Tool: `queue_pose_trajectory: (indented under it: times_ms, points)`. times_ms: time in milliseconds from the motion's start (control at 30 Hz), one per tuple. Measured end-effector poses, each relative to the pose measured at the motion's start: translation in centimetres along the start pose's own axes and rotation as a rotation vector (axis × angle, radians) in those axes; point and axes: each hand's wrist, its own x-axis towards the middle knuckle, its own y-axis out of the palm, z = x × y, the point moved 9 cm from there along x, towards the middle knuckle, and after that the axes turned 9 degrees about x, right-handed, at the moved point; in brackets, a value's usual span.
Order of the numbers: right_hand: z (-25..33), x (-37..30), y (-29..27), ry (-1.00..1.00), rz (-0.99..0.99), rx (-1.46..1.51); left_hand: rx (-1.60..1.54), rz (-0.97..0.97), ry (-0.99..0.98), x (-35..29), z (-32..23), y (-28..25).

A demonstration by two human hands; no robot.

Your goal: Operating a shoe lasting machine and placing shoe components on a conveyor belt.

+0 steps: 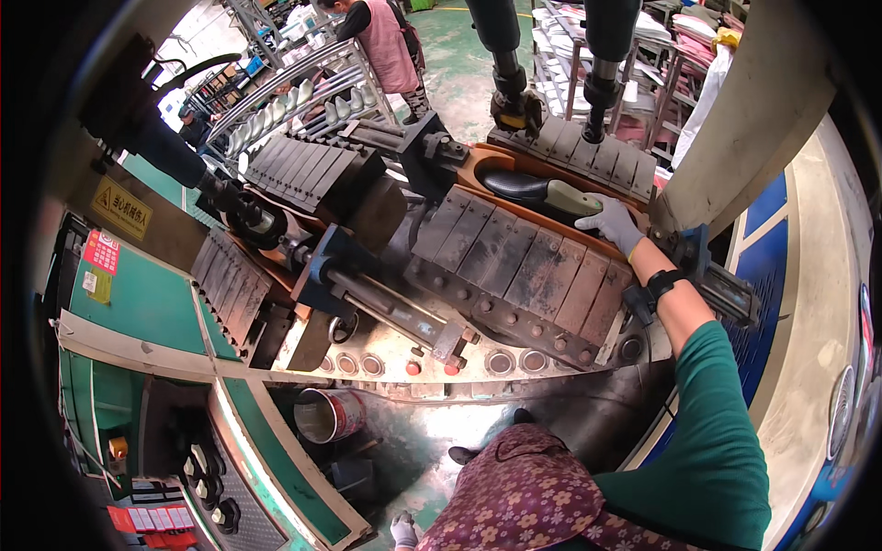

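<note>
Green floor [450,41] shows at the top of the frame, with a rack [372,73] of pale shoe moulds [273,112] at the upper left. Right of the middle, a black shoe [514,186] on a green-white mould [571,197] lies in the orange tray [474,168] of a big machine [514,257]. My right grip [614,223] touches the mould's end; how closed, I can't tell. My left grip [404,531] is at the bottom edge, how open I can't tell.

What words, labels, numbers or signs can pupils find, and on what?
I copy no wording; it stands here:
Yellow warning sign on the brown frame: dark lettering.
Red notice on the green panel: small print unreadable.
Bucket: print too blurred to read.
Red-and-white papers, lower left: too small to read.
</note>
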Motion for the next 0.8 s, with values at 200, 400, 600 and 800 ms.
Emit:
queue_pose_trajectory:
  times_ms: [200, 400, 600, 800]
  points:
    - [0.4, 0.7, -0.3, -0.129, 0.043, 0.034, -0.120, -0.042, 0.074, 2.6, -6.2, 2.2]
    - [0.8, 2.5, 0.0, -0.081, 0.072, -0.090, -0.214, 0.098, 0.151, 3.9, -10.2, 3.0]
    - [1.3, 0.9, -1.8, -0.215, -0.097, -0.210, -0.013, 0.062, 0.297, 2.5, -13.0, 2.8]
    - [11.2, -16.3, -3.1, -0.338, -0.576, 0.335, 0.164, -0.639, 0.697, -0.9, -18.3, -10.4]
